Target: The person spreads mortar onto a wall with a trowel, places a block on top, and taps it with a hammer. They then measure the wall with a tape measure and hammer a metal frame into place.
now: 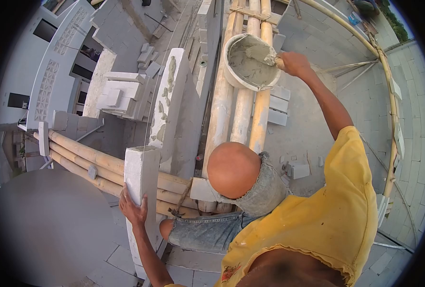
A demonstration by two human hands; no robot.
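My right hand (294,63) is closed around the handle of a trowel (280,62) at the bucket's right rim. Its blade is inside and coated, so its shape is hard to make out. The pale round bucket (228,71) holds wet grey mortar (253,67) and stands on bamboo poles. My left hand (135,206) rests with fingers spread against a white block (140,167) on the wall, thumb on one face and fingers on the other. Beyond it, a lower block course (160,115) carries uneven dabs of mortar (164,98) along its top.
Bamboo scaffold poles (220,119) run forward under the bucket, and more poles (93,153) cross at left. A taut string (151,103) follows the wall. White blocks (121,95) are stacked beyond. The floor (312,129) lies well below, with blocks on it. My bent knee (234,170) is close to the poles.
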